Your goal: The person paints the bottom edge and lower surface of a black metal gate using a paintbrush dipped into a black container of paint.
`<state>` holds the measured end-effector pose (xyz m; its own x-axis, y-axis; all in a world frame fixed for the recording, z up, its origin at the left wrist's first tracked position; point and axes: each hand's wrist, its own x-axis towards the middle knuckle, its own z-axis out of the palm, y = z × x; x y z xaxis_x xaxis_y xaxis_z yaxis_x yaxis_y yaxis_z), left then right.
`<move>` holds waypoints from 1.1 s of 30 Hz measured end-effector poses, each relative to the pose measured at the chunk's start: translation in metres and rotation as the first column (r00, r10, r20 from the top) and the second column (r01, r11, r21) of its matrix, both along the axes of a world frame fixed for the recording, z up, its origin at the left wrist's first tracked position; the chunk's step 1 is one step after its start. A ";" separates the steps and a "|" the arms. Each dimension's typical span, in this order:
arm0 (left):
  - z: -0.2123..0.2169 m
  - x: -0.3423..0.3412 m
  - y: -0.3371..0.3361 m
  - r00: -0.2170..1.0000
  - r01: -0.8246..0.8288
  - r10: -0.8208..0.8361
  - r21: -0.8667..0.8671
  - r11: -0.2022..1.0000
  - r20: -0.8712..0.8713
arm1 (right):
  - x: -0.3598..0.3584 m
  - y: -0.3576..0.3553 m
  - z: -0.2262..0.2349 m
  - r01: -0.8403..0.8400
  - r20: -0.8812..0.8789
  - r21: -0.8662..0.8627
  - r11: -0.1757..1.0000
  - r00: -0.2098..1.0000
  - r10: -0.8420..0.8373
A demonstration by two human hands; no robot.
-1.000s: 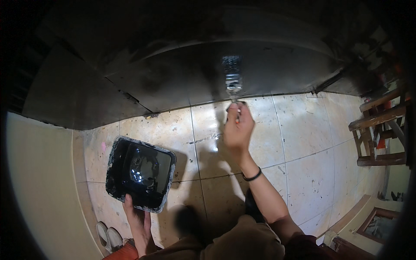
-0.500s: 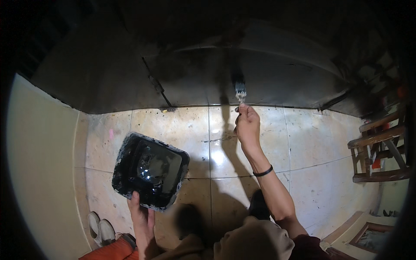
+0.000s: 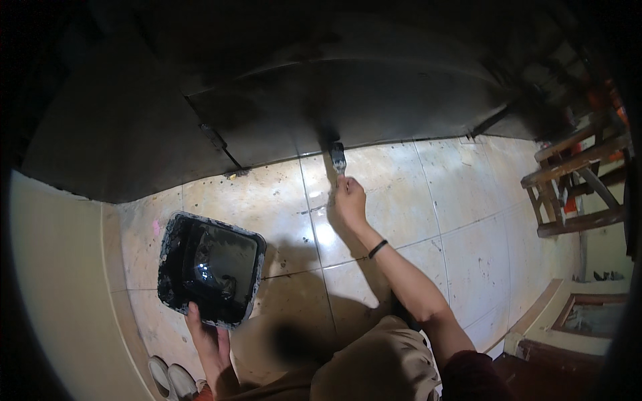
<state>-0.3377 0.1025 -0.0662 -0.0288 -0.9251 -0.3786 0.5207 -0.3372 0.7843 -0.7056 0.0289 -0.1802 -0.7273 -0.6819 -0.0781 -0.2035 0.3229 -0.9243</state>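
My left hand (image 3: 206, 331) grips the near rim of a square black tub (image 3: 255, 284), its thumb over the edge. Dark glossy paint (image 3: 224, 257) lies inside, and the rim is crusted with dried grey smears. My right hand (image 3: 350, 200), with a black band on the wrist, is closed round the handle of a paintbrush (image 3: 338, 158). The dark bristles point away from me, at the bottom edge of a large dark metal panel (image 3: 267, 113). Whether the tips touch the panel is hard to tell.
Pale floor tiles (image 3: 374, 227) carry dark paint spots. A wooden stool (image 3: 575, 184) stands at the right. Light shoes (image 3: 170, 377) sit by the cream wall (image 3: 53, 267) at lower left. A brown wood-framed piece (image 3: 588, 314) is at lower right. A bolt (image 3: 217, 140) fixes to the panel.
The brush in my right hand has moved down the panel to its bottom edge. My view has turned and shifted somewhat. The left hand still holds the tub.
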 end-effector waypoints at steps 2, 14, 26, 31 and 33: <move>-0.008 0.004 -0.002 1.000 0.021 -0.021 -0.020 1.000 -0.020 | -0.006 -0.010 0.023 0.011 0.004 -0.026 1.000 1.000 -0.011; -0.014 -0.016 -0.006 0.981 -0.080 0.064 -0.080 0.994 -0.183 | -0.046 0.010 -0.009 -0.015 -0.236 -0.166 0.986 0.972 -0.025; 0.012 -0.026 -0.004 0.993 -0.115 0.115 -0.026 0.993 0.010 | -0.068 0.027 0.056 0.044 0.165 -0.200 0.979 0.986 -0.010; 0.017 -0.042 -0.001 0.994 -0.083 0.083 -0.005 0.997 0.070 | -0.081 0.054 0.112 -0.039 -0.015 -0.325 0.945 0.999 0.037; 0.021 -0.050 0.000 0.995 -0.056 0.056 0.000 0.998 0.083 | -0.084 0.040 0.084 -0.100 -0.029 -0.368 0.925 0.995 0.096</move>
<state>-0.3879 0.1022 -0.0457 0.0548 -0.9234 -0.3800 0.4721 -0.3114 0.8247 -0.7896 0.0691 -0.0957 -0.6547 -0.7292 0.1991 -0.2266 -0.0619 -0.9720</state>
